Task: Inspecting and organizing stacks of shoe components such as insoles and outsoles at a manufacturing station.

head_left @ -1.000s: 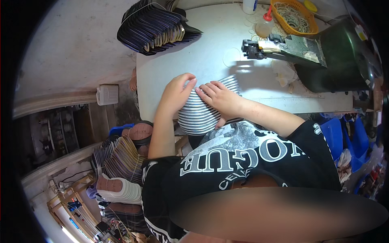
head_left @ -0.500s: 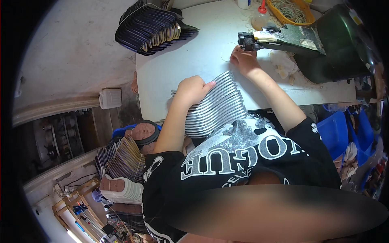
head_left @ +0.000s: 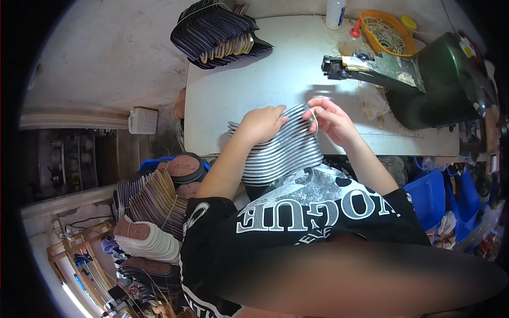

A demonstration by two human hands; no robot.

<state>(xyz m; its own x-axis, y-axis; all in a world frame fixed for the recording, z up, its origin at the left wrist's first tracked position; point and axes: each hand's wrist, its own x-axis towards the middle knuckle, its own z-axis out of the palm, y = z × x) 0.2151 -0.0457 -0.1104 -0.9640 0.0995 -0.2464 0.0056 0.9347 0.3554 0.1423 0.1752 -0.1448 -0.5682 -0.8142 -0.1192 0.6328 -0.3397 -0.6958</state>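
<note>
A leaning stack of silver-grey shoe soles (head_left: 281,159) rests against my body at the table's near edge. My left hand (head_left: 262,124) grips the stack's far end, with the thumb across the soles and the fingers over the far side. At the stack's right far corner is my right hand (head_left: 334,121), fingers curled around a thin pale rubber band (head_left: 316,117). The band loops by the sole ends; how far it goes around them is hidden.
A dark green machine (head_left: 440,79) reaches over the white table (head_left: 233,79) from the right. Behind it stand an orange basket (head_left: 389,26) of rubber bands and a red-tipped bottle (head_left: 352,42). Dark bundled soles (head_left: 212,34) sit far left; more bundles (head_left: 151,201) lie beside me.
My right hand has come back from under the machine's head to the stack, bringing the rubber band. My left hand stays on the soles. The view has shifted slightly.
</note>
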